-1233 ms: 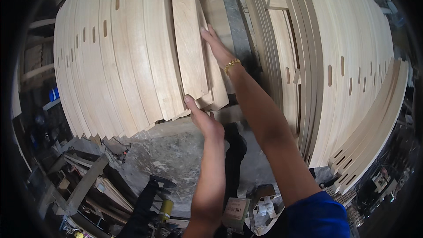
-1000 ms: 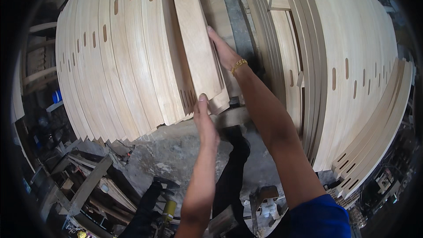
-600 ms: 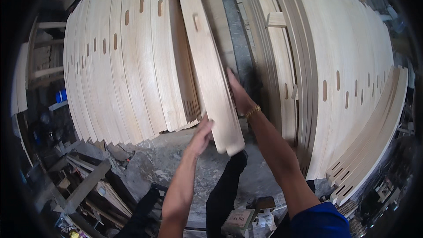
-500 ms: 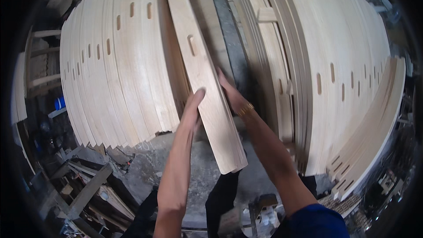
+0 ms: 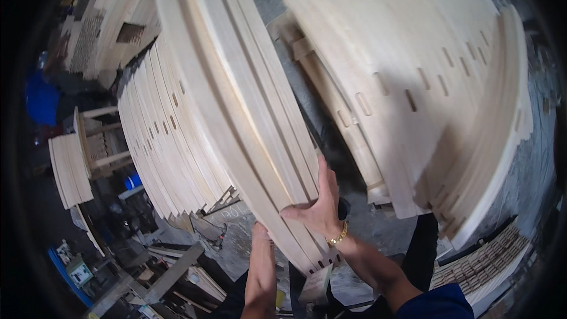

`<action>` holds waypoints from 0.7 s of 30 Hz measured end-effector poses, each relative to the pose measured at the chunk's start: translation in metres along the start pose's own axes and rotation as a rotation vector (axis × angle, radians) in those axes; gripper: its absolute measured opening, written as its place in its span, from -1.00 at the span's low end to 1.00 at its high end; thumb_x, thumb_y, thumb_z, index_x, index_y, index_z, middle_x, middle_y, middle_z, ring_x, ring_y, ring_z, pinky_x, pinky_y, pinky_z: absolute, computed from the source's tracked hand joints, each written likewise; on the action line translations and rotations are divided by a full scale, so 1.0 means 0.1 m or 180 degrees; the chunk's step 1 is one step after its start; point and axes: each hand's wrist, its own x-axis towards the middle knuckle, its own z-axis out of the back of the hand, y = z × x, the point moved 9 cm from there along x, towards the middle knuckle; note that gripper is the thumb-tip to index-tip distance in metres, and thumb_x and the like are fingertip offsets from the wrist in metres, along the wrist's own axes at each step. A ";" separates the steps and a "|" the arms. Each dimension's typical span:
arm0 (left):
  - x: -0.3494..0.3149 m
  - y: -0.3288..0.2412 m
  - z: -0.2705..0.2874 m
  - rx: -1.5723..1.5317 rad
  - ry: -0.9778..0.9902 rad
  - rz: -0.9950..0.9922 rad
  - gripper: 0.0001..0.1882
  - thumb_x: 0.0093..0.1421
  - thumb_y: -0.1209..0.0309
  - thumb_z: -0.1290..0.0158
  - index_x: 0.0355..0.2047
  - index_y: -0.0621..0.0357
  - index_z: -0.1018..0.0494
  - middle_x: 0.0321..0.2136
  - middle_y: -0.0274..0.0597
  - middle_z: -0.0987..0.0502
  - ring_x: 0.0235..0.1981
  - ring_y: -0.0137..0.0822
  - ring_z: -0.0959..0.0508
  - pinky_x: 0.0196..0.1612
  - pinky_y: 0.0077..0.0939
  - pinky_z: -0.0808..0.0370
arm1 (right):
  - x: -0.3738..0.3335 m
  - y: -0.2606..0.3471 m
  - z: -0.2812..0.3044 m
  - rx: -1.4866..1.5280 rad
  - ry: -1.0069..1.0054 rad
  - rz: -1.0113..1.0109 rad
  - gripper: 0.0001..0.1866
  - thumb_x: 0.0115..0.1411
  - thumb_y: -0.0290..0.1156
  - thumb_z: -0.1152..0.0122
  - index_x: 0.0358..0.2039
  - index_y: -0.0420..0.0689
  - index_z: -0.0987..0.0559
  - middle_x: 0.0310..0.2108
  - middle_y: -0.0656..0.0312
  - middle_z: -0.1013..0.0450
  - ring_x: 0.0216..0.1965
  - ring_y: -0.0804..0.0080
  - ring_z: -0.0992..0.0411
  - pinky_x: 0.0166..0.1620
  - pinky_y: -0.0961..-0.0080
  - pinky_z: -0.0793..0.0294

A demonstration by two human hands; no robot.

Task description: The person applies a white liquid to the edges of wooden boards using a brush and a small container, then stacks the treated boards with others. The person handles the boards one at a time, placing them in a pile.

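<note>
A bundle of several long, pale wooden boards [image 5: 229, 91] slants from the upper left down toward my body. Their long narrow edges face up, and small dark slots show at the near end. My left hand [image 5: 263, 245] is closed on the left side of the bundle near that end, its fingers hidden beneath. On the opposite side my right hand [image 5: 322, 211] grips the boards, thumb across the top edges and fingers along the right side. A gold-coloured bracelet [image 5: 338, 233] circles the right wrist.
Left of the bundle stands a row of slotted boards [image 5: 168, 142]. A larger stack of slotted boards [image 5: 401, 41] fills the right. Wooden frames [image 5: 171, 272] lie at the lower left, a blue object [image 5: 42, 97] at the far left. Grey concrete floor [image 5: 360, 245] shows between.
The boards have turned from broad slotted face up to narrow edges up. Both hands have come nearer my body, and my right thumb now lies across the top. The view has shifted.
</note>
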 end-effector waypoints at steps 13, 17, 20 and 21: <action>-2.08 -0.06 -5.11 0.1001 0.1861 0.0831 -0.20 -0.10 0.39 -0.11 0.14 0.31 -0.02 0.00 -0.02 -0.30 0.01 -0.24 -0.33 0.09 -0.43 -0.22 | -0.86 1.19 4.11 0.1377 -0.0723 -0.0328 -0.02 -0.02 -0.01 -0.11 0.22 -0.27 0.16 0.15 0.00 0.00 0.19 0.20 0.04 0.19 0.40 0.12; -1.55 1.05 -6.04 0.1078 0.2598 0.0339 -0.15 0.05 0.51 -0.01 0.22 0.25 0.28 0.19 -0.05 0.04 0.20 -0.32 0.00 0.19 -0.50 0.03 | -0.89 0.12 5.07 0.2314 -0.1227 -0.0535 -0.17 0.13 0.08 0.11 0.21 -0.25 0.07 0.23 0.12 0.08 0.23 0.37 0.10 0.21 0.45 0.10; -1.02 1.66 -6.36 0.1483 0.2483 0.0073 -0.16 0.05 0.46 0.01 0.23 0.22 0.28 0.18 -0.11 0.01 0.20 -0.32 0.00 0.18 -0.49 0.01 | -0.69 -0.95 5.33 0.2739 -0.1240 -0.0781 -0.19 0.13 0.14 0.15 0.18 -0.24 -0.03 0.14 0.13 -0.09 0.13 0.39 -0.08 0.12 0.47 -0.11; -0.82 1.81 -6.44 0.1472 0.2398 0.0046 -0.16 0.06 0.46 0.01 0.23 0.21 0.30 0.19 -0.12 0.03 0.21 -0.32 0.02 0.18 -0.49 0.02 | -0.56 -1.15 5.37 0.2768 -0.1194 -0.0693 -0.20 0.13 0.15 0.17 0.17 -0.23 -0.05 0.10 0.15 -0.14 0.09 0.40 -0.14 0.09 0.48 -0.17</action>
